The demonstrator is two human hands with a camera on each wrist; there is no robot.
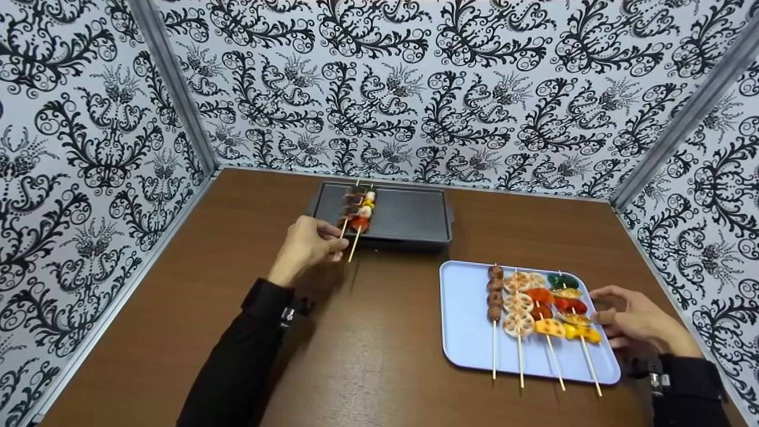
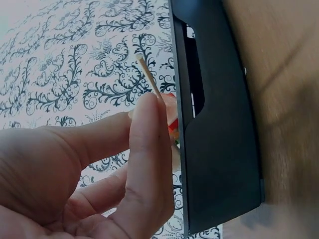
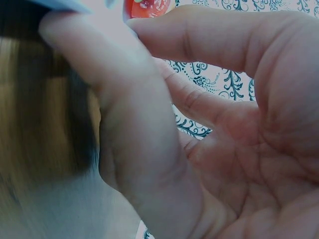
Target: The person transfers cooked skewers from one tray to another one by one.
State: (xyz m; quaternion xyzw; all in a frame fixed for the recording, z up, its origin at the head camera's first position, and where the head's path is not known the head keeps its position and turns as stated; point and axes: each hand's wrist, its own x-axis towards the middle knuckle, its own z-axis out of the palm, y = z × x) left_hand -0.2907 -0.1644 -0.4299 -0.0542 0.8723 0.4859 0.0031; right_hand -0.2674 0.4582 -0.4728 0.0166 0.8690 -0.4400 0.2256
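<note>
My left hand (image 1: 309, 246) is at the front left of a dark grill plate (image 1: 409, 216). Its thumb and fingers pinch the stick of a skewer with dark and pinkish pieces (image 1: 353, 204), which lies on the plate. Right beside it lies a vegetable skewer (image 1: 366, 212) with white, yellow and red pieces, its bare stick sticking out over the front edge. In the left wrist view the thumb (image 2: 147, 149) covers part of a stick. My right hand (image 1: 643, 320) grips the right rim of a pale blue tray (image 1: 468, 350), thumb and forefinger at the edge.
On the tray lie a meatball skewer (image 1: 495, 293), a lotus root skewer (image 1: 519, 305), an orange-toned skewer (image 1: 549, 326) and a mixed vegetable skewer (image 1: 572, 305), sticks overhanging the near rim. Patterned panels (image 1: 385, 89) enclose the brown table (image 1: 356, 356) at the back and sides.
</note>
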